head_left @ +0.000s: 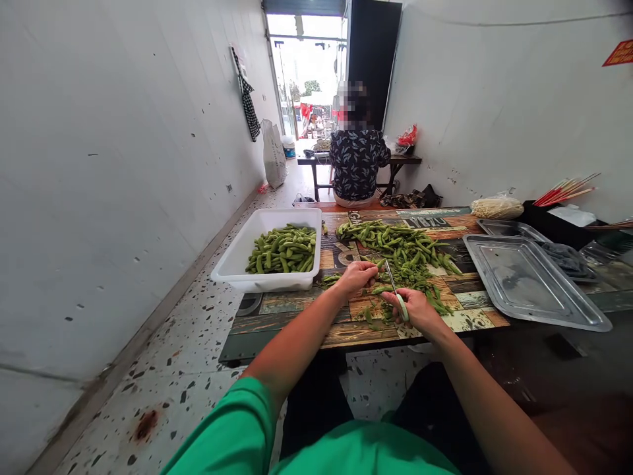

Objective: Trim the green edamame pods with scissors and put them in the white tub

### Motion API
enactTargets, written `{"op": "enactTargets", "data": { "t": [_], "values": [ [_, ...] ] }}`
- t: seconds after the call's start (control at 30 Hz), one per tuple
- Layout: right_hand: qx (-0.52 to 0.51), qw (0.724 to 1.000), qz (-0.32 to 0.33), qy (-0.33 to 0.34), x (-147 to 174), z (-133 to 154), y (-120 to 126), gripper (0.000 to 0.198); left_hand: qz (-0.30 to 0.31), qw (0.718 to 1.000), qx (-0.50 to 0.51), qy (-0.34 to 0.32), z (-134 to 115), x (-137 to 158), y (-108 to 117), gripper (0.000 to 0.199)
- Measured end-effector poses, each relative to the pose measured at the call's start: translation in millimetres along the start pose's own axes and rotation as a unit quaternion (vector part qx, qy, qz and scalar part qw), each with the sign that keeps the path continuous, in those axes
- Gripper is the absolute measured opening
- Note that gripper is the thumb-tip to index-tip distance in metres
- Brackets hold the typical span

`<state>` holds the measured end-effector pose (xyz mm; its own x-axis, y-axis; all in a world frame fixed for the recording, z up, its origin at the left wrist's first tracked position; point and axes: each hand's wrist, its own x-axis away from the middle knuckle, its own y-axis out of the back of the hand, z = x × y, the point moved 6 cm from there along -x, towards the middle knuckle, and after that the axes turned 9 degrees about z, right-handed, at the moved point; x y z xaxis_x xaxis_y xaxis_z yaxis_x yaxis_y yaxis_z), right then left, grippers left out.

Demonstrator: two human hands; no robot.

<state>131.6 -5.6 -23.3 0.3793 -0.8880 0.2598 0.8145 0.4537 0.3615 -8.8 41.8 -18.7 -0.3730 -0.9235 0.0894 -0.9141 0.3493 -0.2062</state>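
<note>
Many plump pods [284,249] heap in the smooth plastic tub [267,282]; the left hand [356,277] pinches one pod [380,263] beside the slim scissors [391,278], best held still for a clean snip, skin clear of the steel; the right hand [416,309] is clamped on their looped end; slender pods [410,247] tangle over the wood-patterned table [475,301] near a shiny tray [534,280]

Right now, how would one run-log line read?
left hand: holds green pod | right hand: holds pale-handled metal scissors | nearby: green pod pile, white plastic tub, silver metal tray
</note>
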Motion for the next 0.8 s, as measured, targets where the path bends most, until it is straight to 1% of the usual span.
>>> {"op": "enactTargets", "data": {
  "t": [0.13,0.2,0.27,0.3,0.37,0.47,0.5,0.53,0.57,0.6,0.63,0.7,0.73,0.77,0.8],
  "values": [
    [0.055,0.998,0.002,0.013,0,5,5,0.039,0.062,0.997,-0.046,0.01,1,2,-7,0.015],
    [0.055,0.998,0.006,0.02,0,7,5,0.039,0.095,0.994,-0.053,0.015,0,4,-10,0.015],
    [0.038,0.999,0.003,0.022,1,9,5,0.038,0.109,0.993,-0.034,0.028,-2,6,-10,0.013],
    [0.024,0.999,-0.004,0.02,2,9,6,0.038,0.106,0.993,-0.017,0.038,-3,7,-9,0.011],
    [-0.013,0.999,-0.026,0.014,3,7,9,0.038,0.082,0.995,0.023,0.049,-6,7,-3,0.009],
    [-0.1,0.993,-0.066,-0.002,8,-1,19,0.041,0.028,0.997,0.064,0.033,-12,5,8,0.015],
    [-0.131,0.988,-0.079,-0.009,10,-4,22,0.043,0.006,0.998,0.05,0.022,-13,4,12,0.015],
    [-0.159,0.983,-0.089,-0.018,12,-8,26,0.045,-0.015,1.0,0.009,0.01,-14,4,16,0.015],
    [-0.179,0.979,-0.095,-0.027,14,-11,29,0.046,-0.031,0.998,-0.061,-0.003,-15,4,17,0.015],
    [-0.192,0.976,-0.097,-0.035,15,-14,30,0.047,-0.041,0.987,-0.153,-0.017,-16,4,17,0.017],
    [-0.199,0.975,-0.095,-0.042,16,-16,31,0.047,-0.046,0.965,-0.255,-0.034,-16,4,13,0.019],
    [-0.205,0.974,-0.082,-0.047,18,-18,29,0.047,-0.036,0.899,-0.433,-0.059,-12,4,2,0.024],
    [-0.206,0.974,-0.075,-0.049,19,-19,27,0.047,-0.023,0.868,-0.493,-0.063,-7,3,-5,0.025],
    [-0.205,0.975,-0.069,-0.051,19,-19,25,0.046,-0.015,0.844,-0.532,-0.065,-3,3,-9,0.024],
    [-0.203,0.976,-0.063,-0.054,20,-20,23,0.046,-0.012,0.83,-0.554,-0.065,0,2,-12,0.023]
  ]
}}
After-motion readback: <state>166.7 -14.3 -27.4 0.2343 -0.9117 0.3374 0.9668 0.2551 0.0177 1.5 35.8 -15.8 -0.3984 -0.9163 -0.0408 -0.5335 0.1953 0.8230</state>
